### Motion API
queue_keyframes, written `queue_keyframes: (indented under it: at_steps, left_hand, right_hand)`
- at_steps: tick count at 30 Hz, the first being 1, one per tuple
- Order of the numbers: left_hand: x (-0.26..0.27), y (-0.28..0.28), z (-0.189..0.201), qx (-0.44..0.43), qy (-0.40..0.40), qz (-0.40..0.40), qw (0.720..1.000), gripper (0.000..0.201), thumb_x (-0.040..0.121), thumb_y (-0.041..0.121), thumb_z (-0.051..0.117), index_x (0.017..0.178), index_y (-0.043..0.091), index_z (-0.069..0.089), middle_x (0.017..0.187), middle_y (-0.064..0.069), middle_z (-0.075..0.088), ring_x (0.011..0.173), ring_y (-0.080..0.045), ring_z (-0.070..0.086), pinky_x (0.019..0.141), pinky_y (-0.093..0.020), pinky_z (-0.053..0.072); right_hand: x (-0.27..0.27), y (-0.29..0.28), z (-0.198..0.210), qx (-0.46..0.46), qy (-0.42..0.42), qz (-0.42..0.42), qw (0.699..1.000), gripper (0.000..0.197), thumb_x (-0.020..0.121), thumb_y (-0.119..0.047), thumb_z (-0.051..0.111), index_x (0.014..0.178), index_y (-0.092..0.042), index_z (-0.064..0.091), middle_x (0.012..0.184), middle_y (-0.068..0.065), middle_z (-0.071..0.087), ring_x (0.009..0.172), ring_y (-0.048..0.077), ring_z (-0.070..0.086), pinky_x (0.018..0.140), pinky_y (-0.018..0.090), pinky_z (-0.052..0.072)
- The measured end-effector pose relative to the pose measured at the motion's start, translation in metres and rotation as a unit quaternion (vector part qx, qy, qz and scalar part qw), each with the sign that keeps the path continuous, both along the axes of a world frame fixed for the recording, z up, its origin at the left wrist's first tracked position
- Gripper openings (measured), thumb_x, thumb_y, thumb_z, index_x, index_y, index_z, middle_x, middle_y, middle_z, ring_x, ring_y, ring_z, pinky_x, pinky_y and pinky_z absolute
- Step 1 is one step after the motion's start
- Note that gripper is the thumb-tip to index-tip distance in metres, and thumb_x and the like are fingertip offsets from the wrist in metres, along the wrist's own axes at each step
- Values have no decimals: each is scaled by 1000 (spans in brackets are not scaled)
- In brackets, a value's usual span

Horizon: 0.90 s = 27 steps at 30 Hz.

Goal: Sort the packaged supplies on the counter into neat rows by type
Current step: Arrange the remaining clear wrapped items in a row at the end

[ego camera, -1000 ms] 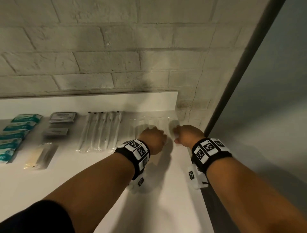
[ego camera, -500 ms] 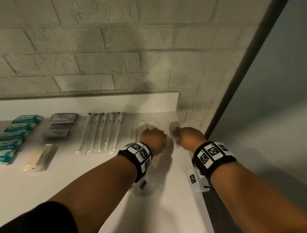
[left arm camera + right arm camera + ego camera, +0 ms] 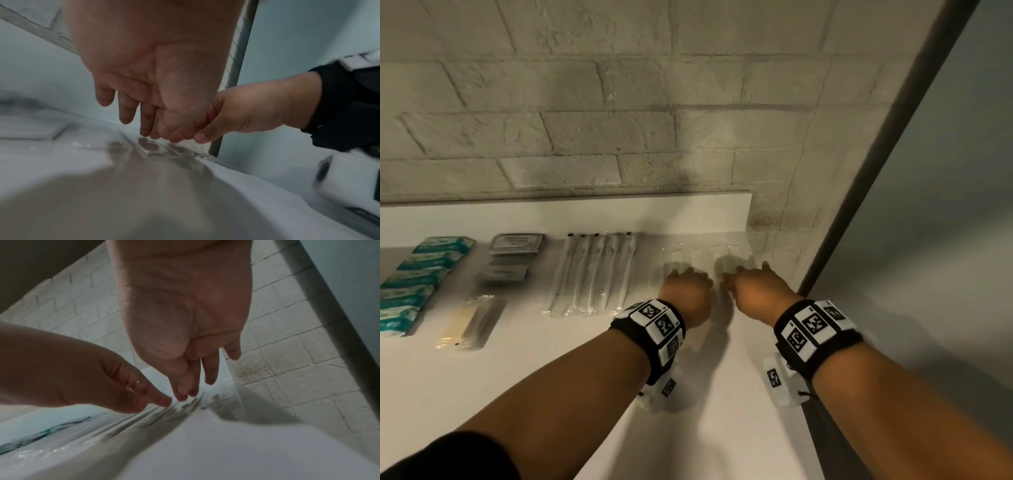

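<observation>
Both hands hover side by side over the clear packets (image 3: 702, 255) at the table's (image 3: 722, 394) far right end; left hand (image 3: 688, 291) and right hand (image 3: 760, 286) released, fingers extended downward; fingertip contact with the packets appears likely but is blurred; teal packets (image 3: 417, 274) lie far left.

Both arms are reaching forward side by side, each wrist wearing a black band with square markers. The left hand (image 3: 686, 291) is facing palm down, its fingers (image 3: 126, 112) hanging straight and slightly spread, a ring sitting on one of them. The right hand (image 3: 755, 286) is lying just beside it, palm down too, fingers (image 3: 209, 369) pointing downward, loosely extended. Neither hand is gripping anything.
</observation>
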<state>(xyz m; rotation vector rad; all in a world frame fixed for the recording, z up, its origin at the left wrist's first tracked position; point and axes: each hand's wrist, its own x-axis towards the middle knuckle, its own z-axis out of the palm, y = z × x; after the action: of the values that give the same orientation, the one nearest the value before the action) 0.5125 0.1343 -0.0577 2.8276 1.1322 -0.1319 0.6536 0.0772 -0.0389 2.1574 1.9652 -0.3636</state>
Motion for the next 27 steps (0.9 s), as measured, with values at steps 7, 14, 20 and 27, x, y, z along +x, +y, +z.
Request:
queue_keyframes:
  at_steps: [7,14,20,27]
  left_hand:
    - [-26,3,14,-24,-11,107,994,50,90,10,41,139,3,40,146,-12,41,128,-30,46,107,-38,34]
    - [-61,8,12,-86,75,142,983,55,93,11,35,148,6,28,148,-11,42,132,-28,45,112,-37,31]
    - [-71,5,9,-72,78,120,987,55,92,6,35,146,2,28,142,-12,46,128,-29,48,114,-40,25]
    - [-75,4,13,-59,106,96,988,56,93,8,33,148,5,27,156,-11,26,141,-28,29,117,-46,17]
  right_hand:
    - [-20,1,9,5,4,28,1000,53,94,-12,39,146,-25,37,151,1,38,139,21,35,117,51,10]
    - [-69,14,8,-36,-14,117,992,58,96,-14,41,151,-26,26,160,-6,19,148,20,14,116,60,4]
    - [-83,13,7,-61,-52,134,988,56,95,-13,40,149,-26,32,160,-6,18,148,19,14,115,62,5]
    - [-87,10,9,-52,-28,113,992,59,95,-12,40,150,-27,28,161,-9,14,148,18,11,115,62,4]
